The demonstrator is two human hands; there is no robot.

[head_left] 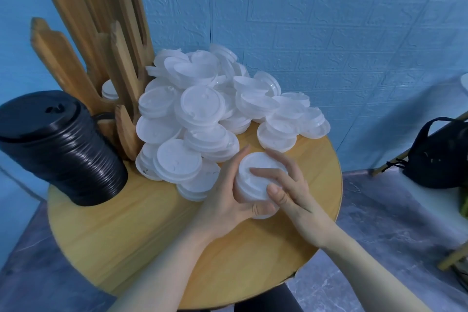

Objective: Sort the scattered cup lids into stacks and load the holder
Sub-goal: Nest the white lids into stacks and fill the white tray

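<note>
Cupping a short white stack (255, 180) at center frame above the tabletop (152, 230), the left hand (225, 200) is gripping its side while the right hand (286, 192) is curling over the top; light, slippery lids seem best held by their rims.

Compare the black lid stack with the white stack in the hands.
The black stack is tall and leans on the table, untouched; the white stack is short, gripped by the left hand with the right hand over its top. Black is opaque, white translucent. Both are nested round cup lids.
</note>
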